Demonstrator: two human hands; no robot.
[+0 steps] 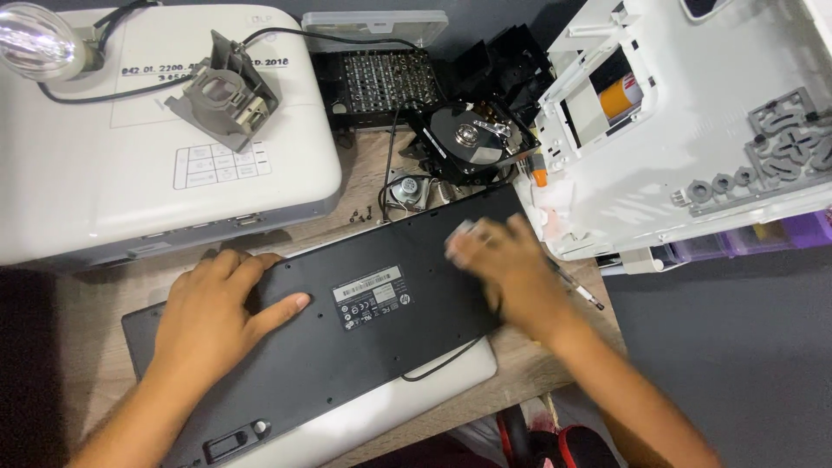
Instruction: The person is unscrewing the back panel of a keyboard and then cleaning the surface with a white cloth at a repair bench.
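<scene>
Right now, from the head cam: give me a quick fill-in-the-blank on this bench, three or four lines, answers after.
1. The left hand lies flat on the underside of a black ____.
2. The right hand shows motion ____, pressing something pale to that same black surface.
3. The opened hard drive exposes its shiny round ____.
4. The bulb rests on top of the white ____.

Missing words: keyboard; blur; platter; projector

Beyond the upturned keyboard point(347, 329) the way is blocked by the open hard drive point(472, 139), projector point(130, 173) and white casing point(693, 130); only a narrow wood strip point(364, 186) between stays free.
</scene>
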